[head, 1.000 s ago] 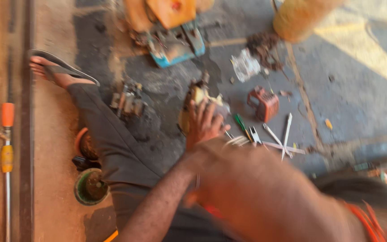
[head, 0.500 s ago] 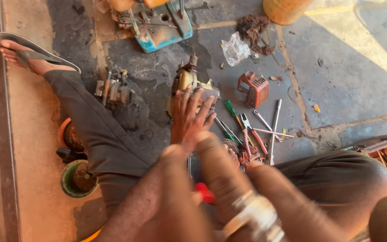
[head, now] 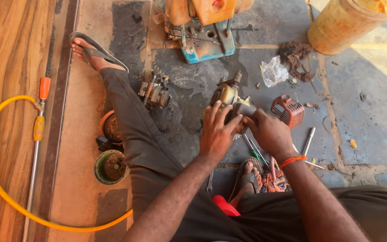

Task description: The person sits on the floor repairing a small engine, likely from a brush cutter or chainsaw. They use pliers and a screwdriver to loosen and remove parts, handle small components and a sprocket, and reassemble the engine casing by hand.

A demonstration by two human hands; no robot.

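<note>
A small greasy engine part (head: 230,96), brass-coloured and grey, sits on the oil-stained floor in front of me. My left hand (head: 216,132) grips its near left side with fingers spread over it. My right hand (head: 268,132), with an orange band at the wrist, holds the grey piece on its right side. Both hands touch the part at once. Screwdrivers and wrenches (head: 265,154) lie on the floor just below my right hand.
A second metal engine part (head: 155,93) lies by my left leg. A red cover (head: 287,110), a plastic bag (head: 274,71), a blue-based machine (head: 204,31), a yellow bucket (head: 346,22), small dirty tubs (head: 108,166) and a yellow hose with spray lance (head: 32,148) surround me.
My right hand has come into view and taken hold of the engine part beside my left hand. The view has steadied and tilted down, showing my legs and feet.
</note>
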